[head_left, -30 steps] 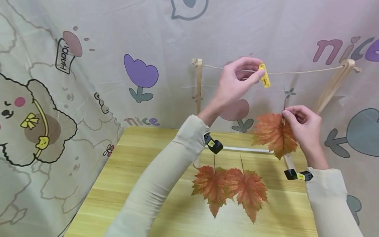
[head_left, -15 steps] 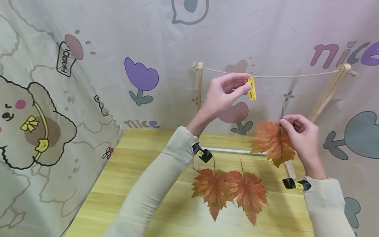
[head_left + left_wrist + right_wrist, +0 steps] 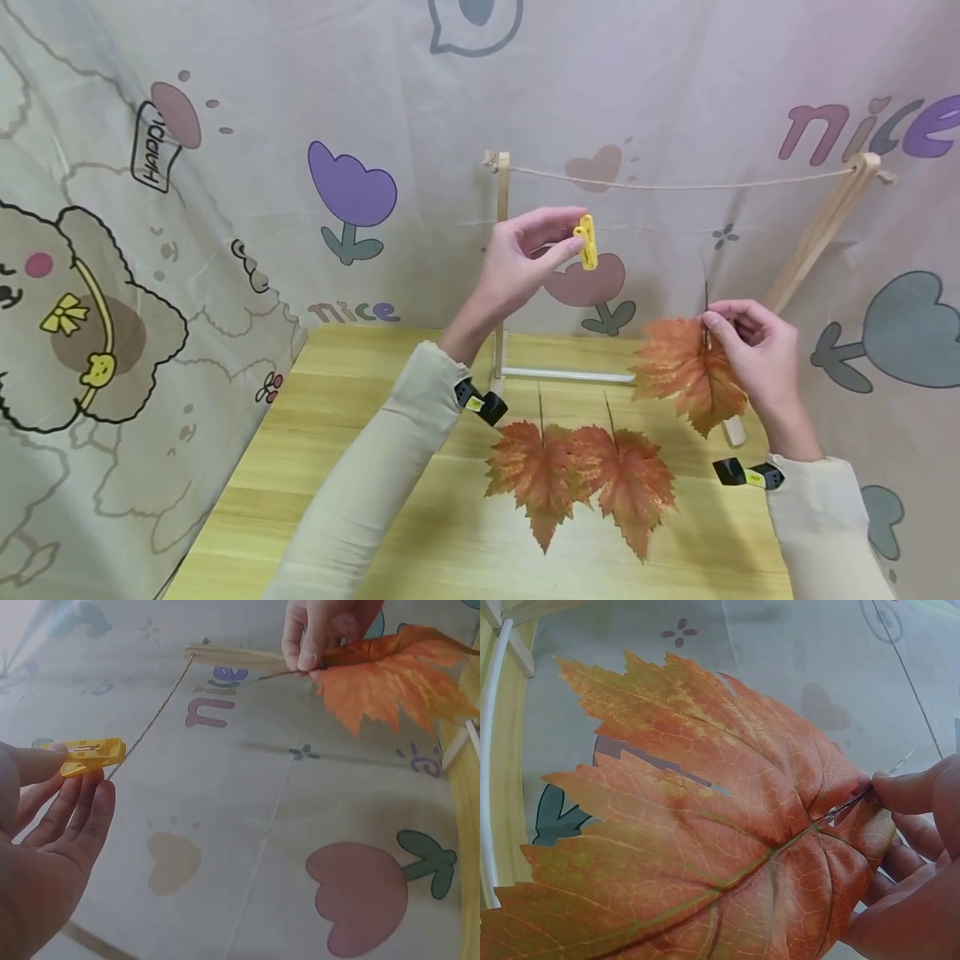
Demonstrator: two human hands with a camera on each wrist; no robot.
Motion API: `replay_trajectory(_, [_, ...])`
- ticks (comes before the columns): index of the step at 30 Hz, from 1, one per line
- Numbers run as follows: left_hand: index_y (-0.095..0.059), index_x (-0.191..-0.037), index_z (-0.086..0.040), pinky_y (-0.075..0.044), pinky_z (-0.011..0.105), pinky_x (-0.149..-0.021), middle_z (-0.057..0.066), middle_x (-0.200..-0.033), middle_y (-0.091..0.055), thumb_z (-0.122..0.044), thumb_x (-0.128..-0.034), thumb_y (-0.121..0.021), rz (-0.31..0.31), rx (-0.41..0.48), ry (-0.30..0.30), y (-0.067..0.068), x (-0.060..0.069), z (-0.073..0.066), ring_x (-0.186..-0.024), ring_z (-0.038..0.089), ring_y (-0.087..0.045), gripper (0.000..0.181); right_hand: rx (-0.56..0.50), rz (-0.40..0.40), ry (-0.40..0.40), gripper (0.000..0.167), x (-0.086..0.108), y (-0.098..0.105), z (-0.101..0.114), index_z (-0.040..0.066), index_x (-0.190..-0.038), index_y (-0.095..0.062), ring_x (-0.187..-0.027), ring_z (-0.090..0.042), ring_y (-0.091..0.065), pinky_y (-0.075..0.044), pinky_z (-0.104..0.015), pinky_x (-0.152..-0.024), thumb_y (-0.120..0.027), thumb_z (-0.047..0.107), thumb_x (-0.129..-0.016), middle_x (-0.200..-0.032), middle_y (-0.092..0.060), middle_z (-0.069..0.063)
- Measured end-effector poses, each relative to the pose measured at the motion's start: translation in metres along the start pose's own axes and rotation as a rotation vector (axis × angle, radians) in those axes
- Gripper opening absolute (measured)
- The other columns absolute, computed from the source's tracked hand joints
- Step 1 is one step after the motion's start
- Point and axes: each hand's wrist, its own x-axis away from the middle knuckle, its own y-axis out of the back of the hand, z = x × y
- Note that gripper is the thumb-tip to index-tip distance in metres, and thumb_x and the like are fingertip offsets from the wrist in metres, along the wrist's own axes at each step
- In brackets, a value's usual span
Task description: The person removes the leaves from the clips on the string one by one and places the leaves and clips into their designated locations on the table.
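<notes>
Between thumb and fingers, my left hand (image 3: 521,257) pinches a yellow clothespin (image 3: 588,242), held just below the rope (image 3: 675,187). In the left wrist view the clothespin (image 3: 94,755) lies flat against the fingertips. My right hand (image 3: 761,350) grips an orange-red maple leaf (image 3: 690,367) by the base of its stem, blade hanging down. The right wrist view shows that leaf (image 3: 727,847) large, with the thumb over its stem. Two more maple leaves, a left one (image 3: 536,475) and a right one (image 3: 626,483), lie on the table with overlapping edges, stems pointing away from me.
The rope is strung between a left wooden post (image 3: 503,250) and a right wooden post (image 3: 817,233). A white rod (image 3: 566,374) joins the frame low down, near the back of the wooden table (image 3: 360,392). Behind hangs a printed cloth (image 3: 420,108).
My left hand has moved left and down with the clothespin, away from the middle of the rope. My right hand has lowered slightly with its leaf. The two leaves on the table stay put.
</notes>
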Motion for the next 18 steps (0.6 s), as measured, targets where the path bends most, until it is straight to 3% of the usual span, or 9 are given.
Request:
replay_trajectory(10, [-0.07,-0.124,0.004,-0.058,0.035,-0.093,0.014,-0.117,-0.072,0.002,-0.0937,-0.072,-0.088,-0.044,0.077,0.029,0.041,0.019,-0.103,0.021,-0.069,0.03,0.018,0.036,-0.06,0.021,0.014,0.007,-0.014,-0.01,-0.111,-0.068,-0.079,-0.002,-0.066,-0.053,-0.011,-0.066,-0.071,0.005,-0.097,-0.092,-0.074,0.013])
replay_trajectory(18, [-0.067,-0.127,0.005,-0.056,0.035,-0.096,0.017,-0.121,-0.069,0.003,-0.0947,-0.07,-0.134,-0.055,0.116,0.052,0.07,0.032,-0.105,0.024,-0.067,0.032,-0.001,0.043,-0.083,0.021,0.021,0.008,-0.022,-0.009,-0.111,-0.068,-0.081,-0.002,-0.067,-0.054,-0.011,-0.067,-0.071,0.006,-0.097,-0.094,-0.074,0.013])
